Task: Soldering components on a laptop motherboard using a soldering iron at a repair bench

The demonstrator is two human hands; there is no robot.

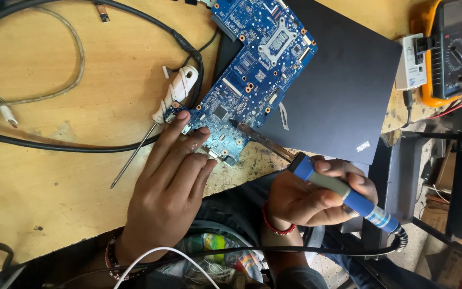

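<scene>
Right hand was closed around a soldering iron, blue handle with a grey grip band, cable trailing off the back. Its tip touched the lower end of the board. Left hand lay open and flat, fingers spread, fingertips pinning the board's bottom corner; it gripped nothing.

The board was blue, flat and irregular in outline, part on the wooden bench, part on a closed matte black laptop. My read: light, stiff, fragile, packed with small parts and a square socket. Best held by bare edges, not the components.

Just left of it was a screwdriver, white handle, thin steel shaft. Black cables looped across the bench. Far right sat a yellow-cased multimeter.
</scene>
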